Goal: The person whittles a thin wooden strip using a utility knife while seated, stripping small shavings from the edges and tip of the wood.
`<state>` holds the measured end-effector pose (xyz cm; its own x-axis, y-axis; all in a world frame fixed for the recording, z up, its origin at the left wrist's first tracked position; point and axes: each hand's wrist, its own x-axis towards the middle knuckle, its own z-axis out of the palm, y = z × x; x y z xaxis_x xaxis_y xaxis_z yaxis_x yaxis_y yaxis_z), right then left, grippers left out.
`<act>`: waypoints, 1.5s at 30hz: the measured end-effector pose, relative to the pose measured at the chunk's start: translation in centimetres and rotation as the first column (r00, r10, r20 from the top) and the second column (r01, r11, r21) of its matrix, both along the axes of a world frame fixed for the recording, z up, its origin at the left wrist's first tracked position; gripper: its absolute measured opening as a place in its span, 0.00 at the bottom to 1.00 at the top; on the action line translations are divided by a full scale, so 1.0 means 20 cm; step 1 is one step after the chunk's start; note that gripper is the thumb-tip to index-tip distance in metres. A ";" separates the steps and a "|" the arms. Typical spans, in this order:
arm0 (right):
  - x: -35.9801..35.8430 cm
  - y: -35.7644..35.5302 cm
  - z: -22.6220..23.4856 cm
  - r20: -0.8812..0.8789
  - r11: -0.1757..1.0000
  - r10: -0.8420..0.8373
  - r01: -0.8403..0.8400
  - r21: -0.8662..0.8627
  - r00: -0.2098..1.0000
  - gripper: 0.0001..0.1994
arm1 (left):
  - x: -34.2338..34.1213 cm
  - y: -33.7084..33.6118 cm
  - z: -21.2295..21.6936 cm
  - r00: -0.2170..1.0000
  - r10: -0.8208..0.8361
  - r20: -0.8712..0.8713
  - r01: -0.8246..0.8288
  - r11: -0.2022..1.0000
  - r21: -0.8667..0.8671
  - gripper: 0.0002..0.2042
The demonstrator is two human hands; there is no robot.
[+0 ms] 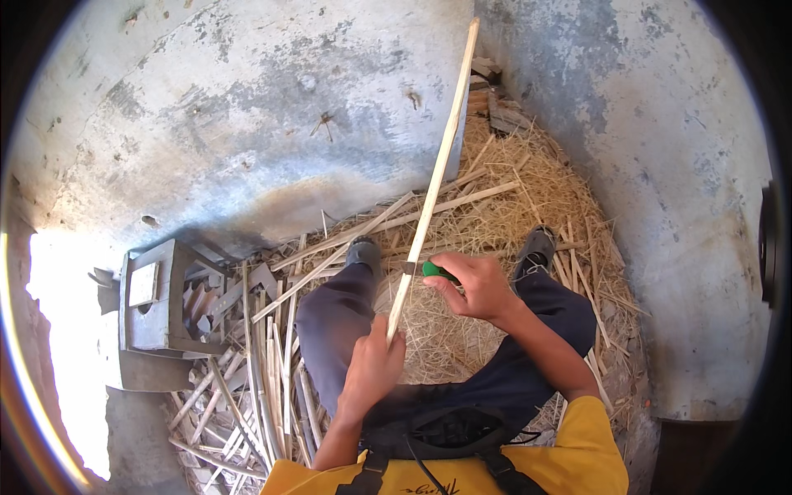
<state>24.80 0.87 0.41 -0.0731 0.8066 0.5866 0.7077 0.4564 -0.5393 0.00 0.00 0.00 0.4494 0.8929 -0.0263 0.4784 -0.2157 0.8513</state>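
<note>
A long pale wooden strip [443, 157] slants up and away in front of me. My left hand [372, 367] is closed around its near end. In my right hand [478, 286] is a knife [431, 269] with a green handle, the fingers wrapped round it. Its short dark blade lies across the strip, a little above my left hand, and appears to touch it. The strip's far end rises in front of the wall and touches nothing that I can make out.
Straw-like shavings [528, 186] heap up ahead and between my legs. Several loose wooden strips [272, 371] lie to the left. A grey wooden box [169, 297] with an open side stands at the far left. Worn plaster walls [247, 99] close in ahead and on the right.
</note>
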 end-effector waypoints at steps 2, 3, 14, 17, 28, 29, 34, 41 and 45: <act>0.00 0.00 0.00 0.021 1.000 0.008 -0.008 0.002 1.000 0.13 | 0.00 -0.01 0.01 1.000 0.009 -0.013 -0.009 1.000 -0.016 0.09; 0.00 0.00 0.01 0.013 1.000 0.002 -0.002 0.003 1.000 0.13 | -0.01 -0.01 0.02 1.000 0.008 -0.018 -0.008 1.000 -0.022 0.09; 0.09 0.09 -0.04 -0.042 0.989 -0.149 0.149 0.015 0.988 0.15 | -0.08 -0.06 -0.02 0.993 -0.075 -0.096 0.072 0.997 -0.031 0.08; 0.15 0.13 -0.05 -0.062 0.987 -0.144 0.148 0.057 0.988 0.17 | -0.11 -0.09 -0.03 0.994 -0.084 -0.067 0.076 0.992 -0.103 0.07; 0.33 0.31 -0.15 0.009 0.967 -0.255 0.255 -0.026 0.967 0.15 | -0.24 -0.16 -0.06 0.995 -0.083 -0.060 0.075 0.989 -0.130 0.07; 0.33 0.32 -0.15 0.032 0.966 -0.256 0.258 -0.036 0.966 0.16 | -0.25 -0.16 -0.06 0.995 -0.077 -0.060 0.069 0.989 -0.133 0.07; 0.30 0.35 -0.15 0.050 0.967 -0.252 0.254 -0.034 0.966 0.16 | -0.29 -0.17 -0.09 0.996 -0.059 -0.066 0.050 0.990 -0.129 0.07; 0.42 0.46 -0.28 -0.077 0.878 -0.453 0.429 -0.211 0.888 0.18 | -0.32 -0.20 -0.10 0.995 -0.045 -0.092 0.029 0.984 -0.173 0.08; 0.84 0.47 -0.19 0.039 0.624 -0.727 0.683 -0.381 0.686 0.21 | -0.48 -0.32 -0.10 0.974 -0.080 -0.211 0.030 0.972 -0.231 0.09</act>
